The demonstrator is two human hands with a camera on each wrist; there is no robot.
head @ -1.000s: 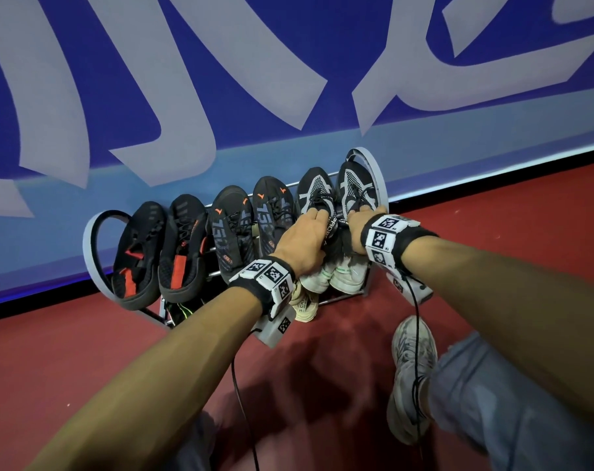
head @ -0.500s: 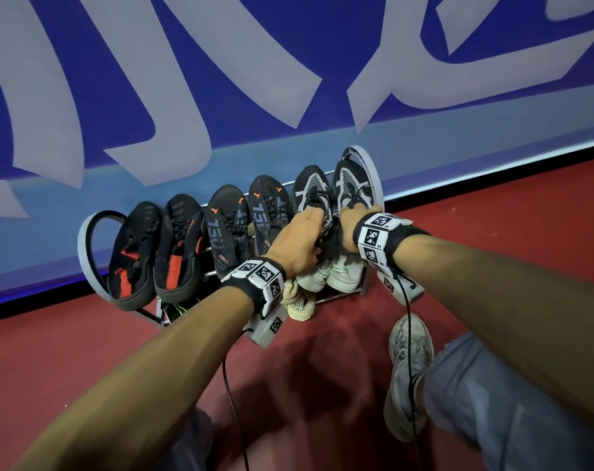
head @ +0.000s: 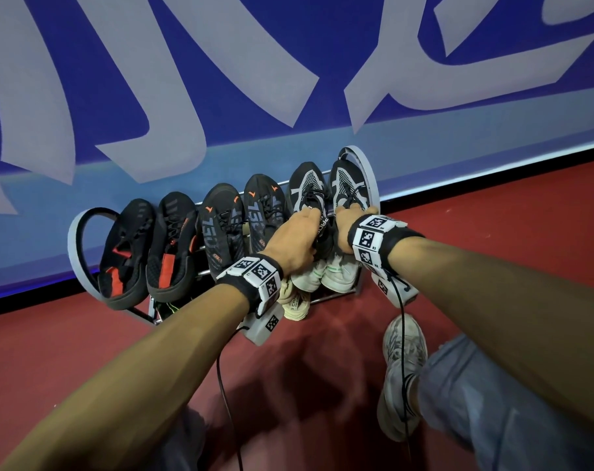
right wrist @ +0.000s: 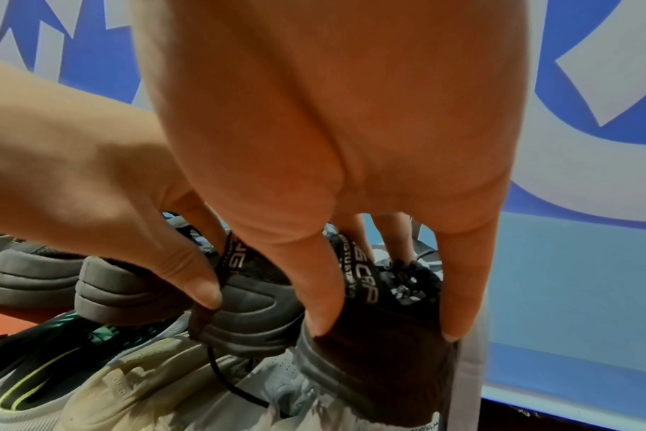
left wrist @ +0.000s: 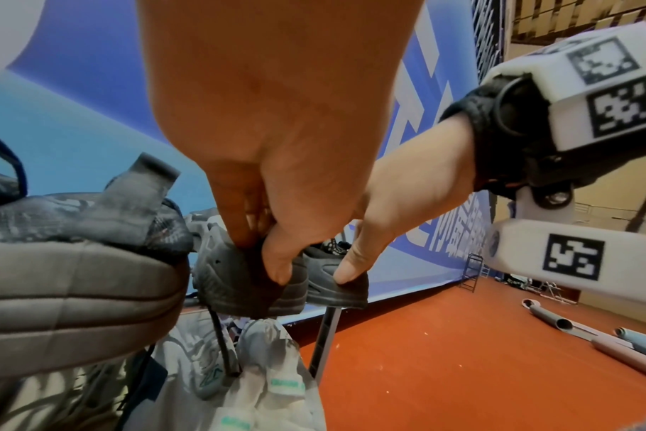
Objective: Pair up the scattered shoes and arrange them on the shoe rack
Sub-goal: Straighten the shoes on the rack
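Note:
The grey shoe rack point(head: 368, 178) stands against a blue wall. At the right end of its top shelf sits a black-and-grey mesh pair, toes toward the wall. My left hand point(head: 297, 237) grips the heel of the left shoe point(head: 307, 185). My right hand point(head: 348, 226) grips the heel of the right shoe point(head: 348, 180), which lies against the rack's end loop. In the left wrist view my left hand point(left wrist: 262, 256) pinches the dark heel point(left wrist: 236, 285). In the right wrist view my right hand point(right wrist: 380, 329) clasps the other heel point(right wrist: 380, 364) between thumb and finger.
Also on the top shelf are a black-and-red pair point(head: 152, 246) and a black pair with orange marks point(head: 244, 219). White shoes with green print point(head: 336, 273) and a beige shoe point(head: 293, 302) sit lower down. My own grey sneaker point(head: 402, 368) rests on the red floor. Pipes point(left wrist: 572, 329) lie further off.
Both hands stay on the heels of the black-and-grey pair. Hands and shoes have shifted only slightly.

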